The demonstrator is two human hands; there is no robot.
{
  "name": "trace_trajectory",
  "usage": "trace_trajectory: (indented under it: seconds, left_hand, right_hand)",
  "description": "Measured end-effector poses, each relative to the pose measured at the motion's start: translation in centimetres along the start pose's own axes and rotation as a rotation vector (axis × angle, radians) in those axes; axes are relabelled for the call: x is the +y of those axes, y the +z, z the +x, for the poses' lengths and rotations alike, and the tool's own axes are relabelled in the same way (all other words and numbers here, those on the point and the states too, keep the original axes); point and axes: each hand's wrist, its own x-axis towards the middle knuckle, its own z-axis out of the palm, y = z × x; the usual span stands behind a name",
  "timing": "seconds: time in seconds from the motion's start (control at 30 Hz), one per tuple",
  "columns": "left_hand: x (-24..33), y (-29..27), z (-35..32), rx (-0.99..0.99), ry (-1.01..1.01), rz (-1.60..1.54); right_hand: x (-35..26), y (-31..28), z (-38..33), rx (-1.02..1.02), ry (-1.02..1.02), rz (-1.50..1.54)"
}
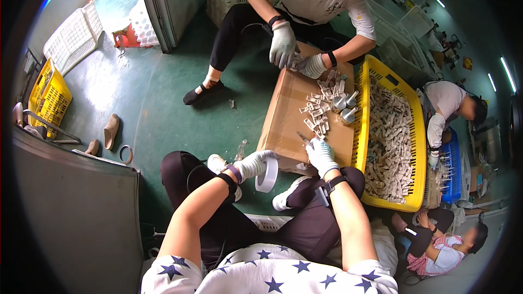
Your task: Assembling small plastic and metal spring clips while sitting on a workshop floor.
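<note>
My left hand (254, 164), in a white glove, holds a roll of white tape (267, 175) beside the near edge of a brown cardboard box (286, 114). My right hand (320, 154), also gloved, pinches a small thin part (303, 138) over the box's near corner. Several small pale parts (321, 109) lie scattered on the box top, with two small metal cups (345, 108) among them. A person opposite me works with both gloved hands (294, 54) at the far end of the box.
A yellow crate (412, 130) full of pale parts stands right of the box. A blue crate (453, 169) and two other people are further right. Shoes and a tape ring (126, 154) lie on the green floor at left, by a grey panel (76, 207).
</note>
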Motion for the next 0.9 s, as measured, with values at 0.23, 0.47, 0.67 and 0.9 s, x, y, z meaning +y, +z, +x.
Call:
trace_trajectory:
  seconds: [0.23, 0.47, 0.67, 0.9]
  left_hand:
    - [0.6, -0.4, -0.6, 0.05, -0.067, 0.084]
    - [2.4, -0.4, -1.1, 0.061, -0.086, 0.029]
    - [2.5, -0.2, -0.8, 0.051, -0.115, -0.007]
    - [1.8, -0.6, -0.5, 0.04, -0.041, -0.023]
  right_hand:
    - [-5.1, -2.3, -2.0, -0.068, -0.251, 0.162]
    - [-8.3, -2.5, -1.8, -0.166, -0.42, -0.178]
    - [-9.8, -1.5, -2.2, -0.156, -0.43, -0.34]
    - [-10.0, -1.0, -2.2, -0.189, -0.428, -0.335]
